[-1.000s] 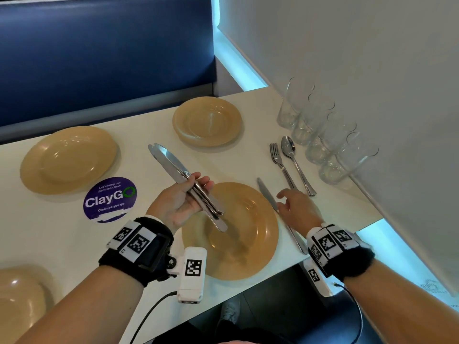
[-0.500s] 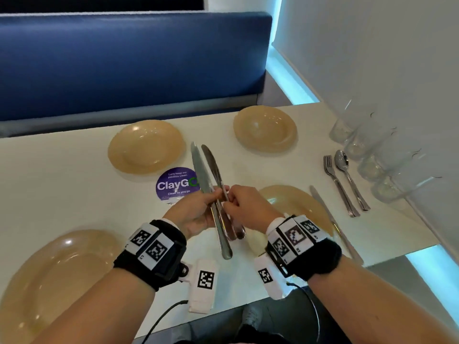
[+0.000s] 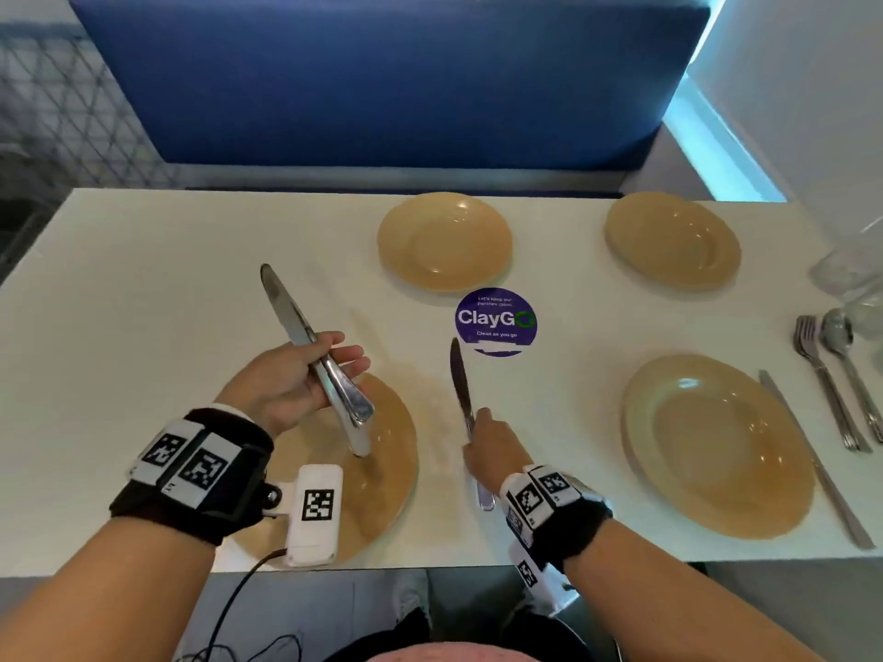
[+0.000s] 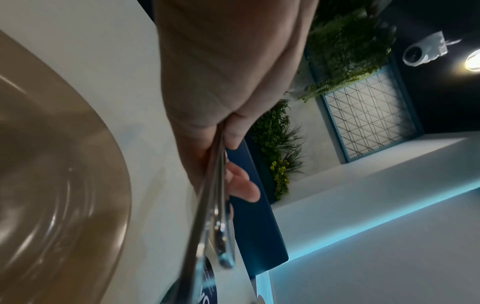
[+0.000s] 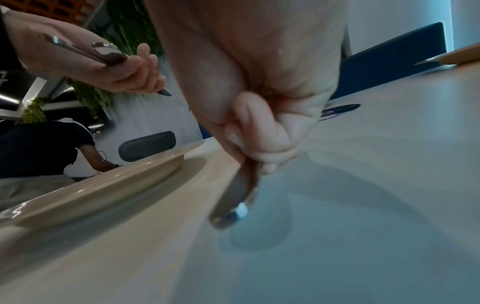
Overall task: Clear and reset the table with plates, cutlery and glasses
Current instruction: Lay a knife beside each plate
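A: Nearest items, please.

B: Item one: left hand [image 3: 286, 379], grip curled round a bundle of cutlery [image 3: 329, 379], thumb and fingers wrapped on the handles. One knife blade points up and away; the handle ends hang over the near-left plate [image 3: 382, 470], apart from it. How many pieces are in the bundle I cannot tell.

A: And the other hand?

B: Item two: right hand [image 3: 492, 451], grip closed on a single knife [image 3: 461, 384], fingers folded round the handle. The blade points away toward the sticker. The handle end sits low over the surface [image 3: 143, 327] just right of the near-left plate; whether it touches I cannot tell.

A: Next out?

B: Item three: near-right plate [image 3: 716, 446], tan, flat on the surface. A table knife [image 3: 812, 465] lies just beside its right rim.

A: Further right?

B: Item four: a fork [image 3: 826, 384] and a spoon [image 3: 855, 375], side by side, handles toward the near edge, near the right margin.

A: Middle of the surface?

B: Item five: a round purple sticker [image 3: 496, 321] reading "ClayGo", between the four plates.

A: Far row?

B: Item six: far-left plate [image 3: 444, 241] and far-right plate [image 3: 671, 238], both tan, well apart. Item seven: clear glasses [image 3: 845, 269] at the right edge, blurred. Item eight: a blue bench back [image 3: 382, 78] behind the surface.
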`<state>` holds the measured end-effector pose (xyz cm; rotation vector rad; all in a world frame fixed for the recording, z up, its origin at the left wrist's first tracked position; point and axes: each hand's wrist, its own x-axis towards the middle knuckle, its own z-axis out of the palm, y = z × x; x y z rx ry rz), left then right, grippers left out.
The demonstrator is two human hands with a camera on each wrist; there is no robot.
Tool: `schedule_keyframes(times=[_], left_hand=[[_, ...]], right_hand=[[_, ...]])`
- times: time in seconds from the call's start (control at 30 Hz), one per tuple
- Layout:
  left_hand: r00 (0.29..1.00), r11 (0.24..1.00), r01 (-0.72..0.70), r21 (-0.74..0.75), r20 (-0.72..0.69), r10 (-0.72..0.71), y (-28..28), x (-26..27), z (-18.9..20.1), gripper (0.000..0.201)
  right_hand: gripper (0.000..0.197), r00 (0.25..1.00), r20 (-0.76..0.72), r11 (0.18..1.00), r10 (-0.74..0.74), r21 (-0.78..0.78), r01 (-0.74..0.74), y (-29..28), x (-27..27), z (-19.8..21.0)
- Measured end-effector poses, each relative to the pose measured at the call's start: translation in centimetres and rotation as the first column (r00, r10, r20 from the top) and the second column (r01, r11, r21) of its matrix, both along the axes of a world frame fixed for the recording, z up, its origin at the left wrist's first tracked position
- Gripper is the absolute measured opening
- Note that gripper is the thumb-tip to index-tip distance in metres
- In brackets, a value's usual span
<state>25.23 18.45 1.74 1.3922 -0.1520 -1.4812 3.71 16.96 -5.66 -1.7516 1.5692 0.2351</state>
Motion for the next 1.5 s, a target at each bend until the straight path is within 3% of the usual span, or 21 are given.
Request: schedule_keyframes(times=[0.13,0.33,0.6,0.77,1.5], left_hand=[[1.000,1.000,0.011,-0.017,-0.021,-0.011,0.1,0.9,-0.2,0.023],[0.998,0.999,0.041,-0.029,-0.054,-0.042,-0.1,0.9,-0.3,0.024],[0.997,0.999,0.040,-0.010,-0.069,-0.041,-0.3,1.4,-0.7,0.023],[0.997,0.999,0.028,-0.016,-0.071,-0.029,-0.4,1.5,-0.7,0.022],[0.995,0.999,0.028,-0.036,-0.091,-0.031,0.4,1.3,-0.3,0.021]], right_hand=[[0.025,0.999,-0.036,1.000,-0.012,-0.014,0.012,0.3,0.8,-0.2],[0.021,1.000,0.004,0.995,-0.021,-0.095,0.021,-0.5,1.4,-0.5],[0.037,0.979,0.183,0.995,-0.092,0.049,0.084,3.7,1.0,-1.9],[0.039,0.962,0.234,0.990,-0.139,0.036,0.135,3.7,0.8,-2.7],[0.032,0.945,0.292,0.987,-0.145,-0.025,0.159,3.0,1.5,-3.2]])
